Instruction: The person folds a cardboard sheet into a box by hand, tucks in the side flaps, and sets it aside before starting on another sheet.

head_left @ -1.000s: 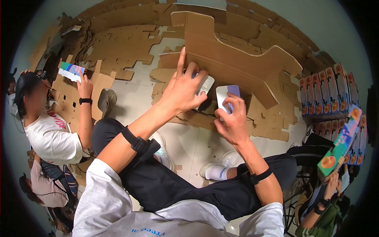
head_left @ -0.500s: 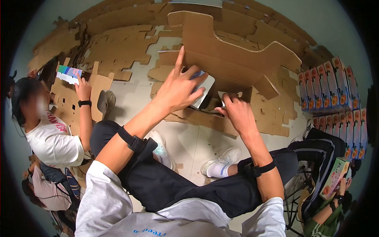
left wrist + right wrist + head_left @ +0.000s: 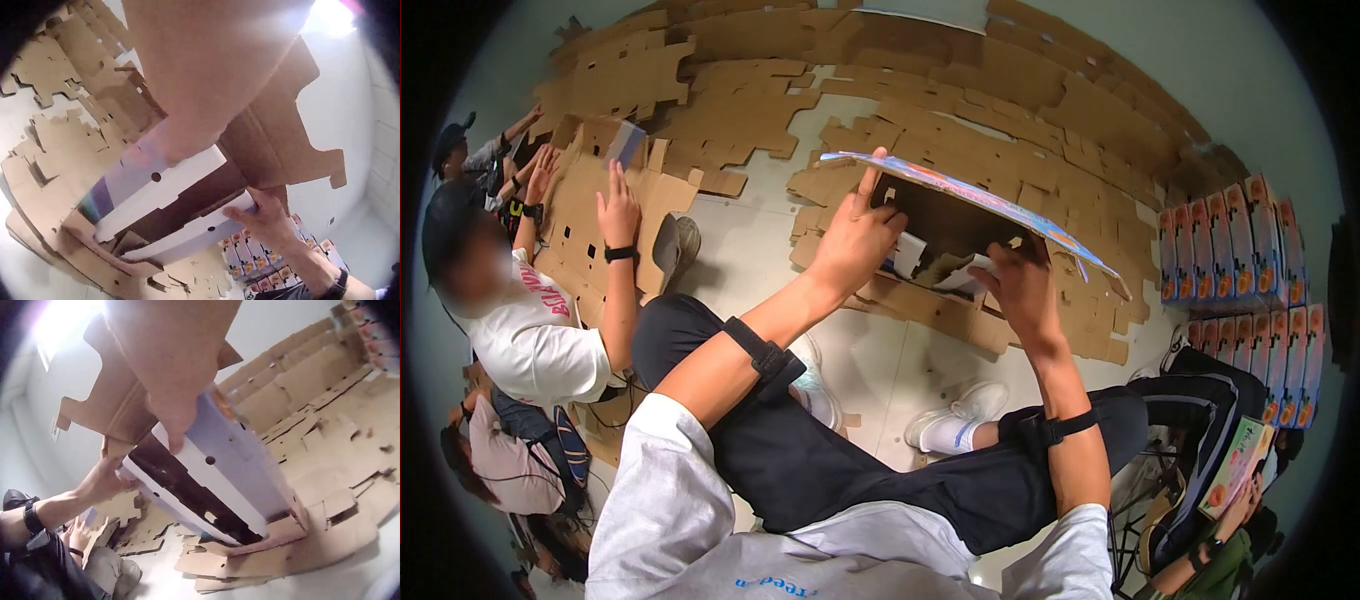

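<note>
An open cardboard box (image 3: 940, 264) stands in front of me, brown inside, with a long printed lid panel (image 3: 990, 200) tilted over its top. My left hand (image 3: 850, 245) grips the left side wall, its index finger pointing up against the lid's edge. My right hand (image 3: 1028, 295) holds the right side wall, fingers bent over it. White side flaps (image 3: 181, 178) with round holes line the opening in the left wrist view. Seen from the right wrist, the right thumb lies on a white flap (image 3: 215, 481), beside a purple outer wall (image 3: 240, 462).
Flattened cardboard sheets (image 3: 730, 90) cover the floor ahead. Printed boxes (image 3: 1225, 240) stand stacked at the right. On the left a seated person (image 3: 530, 310) handles another cardboard piece (image 3: 585, 190); at lower right someone holds a green printed box (image 3: 1238, 465).
The lid panel has swung from upright down toward me, now showing its printed edge. My right hand has shifted rightward and the white flaps lie lower. The neighbour's green box at right has come down.
</note>
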`<control>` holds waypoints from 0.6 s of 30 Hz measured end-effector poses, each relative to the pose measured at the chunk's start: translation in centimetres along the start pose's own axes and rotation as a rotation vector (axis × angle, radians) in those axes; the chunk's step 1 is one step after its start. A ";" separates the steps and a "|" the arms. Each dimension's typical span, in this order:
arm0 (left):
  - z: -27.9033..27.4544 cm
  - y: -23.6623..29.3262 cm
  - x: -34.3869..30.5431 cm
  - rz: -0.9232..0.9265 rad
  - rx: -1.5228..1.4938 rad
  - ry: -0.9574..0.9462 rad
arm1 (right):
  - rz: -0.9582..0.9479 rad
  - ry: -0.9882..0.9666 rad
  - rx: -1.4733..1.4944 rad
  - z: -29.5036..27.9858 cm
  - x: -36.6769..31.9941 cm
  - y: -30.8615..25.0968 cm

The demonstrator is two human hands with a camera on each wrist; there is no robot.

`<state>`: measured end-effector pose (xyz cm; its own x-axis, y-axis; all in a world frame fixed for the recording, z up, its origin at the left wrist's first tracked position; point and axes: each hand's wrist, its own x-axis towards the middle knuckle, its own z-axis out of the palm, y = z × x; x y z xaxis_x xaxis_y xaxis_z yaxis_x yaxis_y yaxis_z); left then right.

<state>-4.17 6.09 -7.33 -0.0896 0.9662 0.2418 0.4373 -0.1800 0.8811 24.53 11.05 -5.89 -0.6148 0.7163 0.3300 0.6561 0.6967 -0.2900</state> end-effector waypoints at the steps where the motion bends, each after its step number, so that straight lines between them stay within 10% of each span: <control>1: -1.1 3.0 -0.1 0.146 0.291 -0.017 | -0.004 0.047 0.031 0.4 -0.1 0.0; 7: -3.1 3.5 2.3 0.486 0.662 0.137 | 0.208 0.015 0.226 -0.7 -0.8 0.8; 11: -5.6 4.6 3.4 0.221 0.400 0.363 | 0.114 -0.068 0.187 -2.1 -0.7 0.5; 18: -5.8 5.1 3.8 -0.086 0.479 0.041 | 0.052 0.022 0.251 -1.5 -1.4 1.4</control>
<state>-7.46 7.79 0.48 -0.1745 0.9640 0.2007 0.7882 0.0146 0.6152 27.00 10.95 -5.44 -0.5718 0.7522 0.3274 0.5558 0.6488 -0.5198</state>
